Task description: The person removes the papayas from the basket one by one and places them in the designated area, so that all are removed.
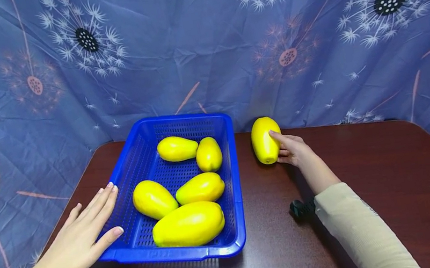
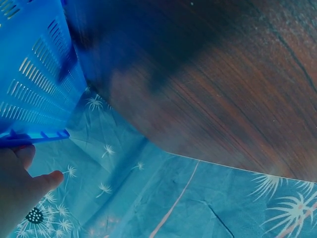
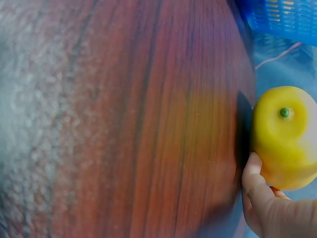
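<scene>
A yellow papaya (image 1: 265,141) is in my right hand (image 1: 293,148), to the right of the blue basket. My thumb lies across its near side and the other fingers go round behind and under it. The right wrist view shows a green stem nub on this papaya (image 3: 282,144), above the right hand (image 3: 270,210). My left hand (image 1: 81,239) rests with straight fingers along the left rim of the blue plastic basket (image 1: 238,182). In the left wrist view the left hand (image 2: 22,183) touches the basket rim from outside. Several yellow papayas, including a large one (image 1: 188,225), lie inside the basket.
The brown wooden table (image 1: 375,173) has rounded back corners. A small black object (image 1: 298,210) lies on it near my right sleeve. Blue cloth with dandelion prints (image 1: 190,38) hangs behind the table and at both sides.
</scene>
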`<state>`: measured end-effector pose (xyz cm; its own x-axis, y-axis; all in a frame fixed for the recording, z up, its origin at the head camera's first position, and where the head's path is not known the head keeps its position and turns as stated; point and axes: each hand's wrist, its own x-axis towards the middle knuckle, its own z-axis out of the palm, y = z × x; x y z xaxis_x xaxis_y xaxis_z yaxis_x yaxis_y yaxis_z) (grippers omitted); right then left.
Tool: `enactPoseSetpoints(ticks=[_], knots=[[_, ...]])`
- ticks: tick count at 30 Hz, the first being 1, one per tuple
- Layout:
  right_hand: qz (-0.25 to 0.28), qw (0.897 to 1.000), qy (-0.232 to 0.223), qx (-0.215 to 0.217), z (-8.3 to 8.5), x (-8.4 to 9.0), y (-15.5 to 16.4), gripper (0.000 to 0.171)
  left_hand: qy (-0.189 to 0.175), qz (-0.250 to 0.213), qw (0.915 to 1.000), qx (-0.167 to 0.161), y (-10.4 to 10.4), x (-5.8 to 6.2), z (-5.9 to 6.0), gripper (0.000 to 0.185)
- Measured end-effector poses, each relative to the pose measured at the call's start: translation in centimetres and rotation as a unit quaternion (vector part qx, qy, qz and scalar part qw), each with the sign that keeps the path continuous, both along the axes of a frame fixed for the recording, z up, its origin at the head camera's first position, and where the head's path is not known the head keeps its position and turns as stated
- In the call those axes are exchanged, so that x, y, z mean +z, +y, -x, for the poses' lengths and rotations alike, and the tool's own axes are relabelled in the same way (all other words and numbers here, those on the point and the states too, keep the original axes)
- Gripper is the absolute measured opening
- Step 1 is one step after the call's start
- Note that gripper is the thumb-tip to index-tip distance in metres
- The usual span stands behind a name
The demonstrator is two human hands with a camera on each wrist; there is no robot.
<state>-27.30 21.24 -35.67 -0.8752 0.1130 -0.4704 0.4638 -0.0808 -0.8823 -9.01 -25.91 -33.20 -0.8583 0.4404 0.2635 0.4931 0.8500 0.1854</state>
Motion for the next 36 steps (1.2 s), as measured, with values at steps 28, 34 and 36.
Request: enactPoseSetpoints(ticks=[28,34,36], knots=[[-0.004,1.0,0.0,0.014,-0.11,0.82,0.14,0.079,0.009,-0.008,0.9999,-0.009,-0.05,0.01,0.25,0.073],[-0.001,1.0,0.004,0.012,-0.05,0.63,0.27,0.078,0.01,-0.007,0.9999,-0.007,-0.03,-0.05,0.25,0.072],[-0.001,1.0,0.003,0.012,-0.04,0.53,0.3,0.077,0.008,-0.008,0.9999,-0.006,0.01,-0.06,0.19,0.072]])
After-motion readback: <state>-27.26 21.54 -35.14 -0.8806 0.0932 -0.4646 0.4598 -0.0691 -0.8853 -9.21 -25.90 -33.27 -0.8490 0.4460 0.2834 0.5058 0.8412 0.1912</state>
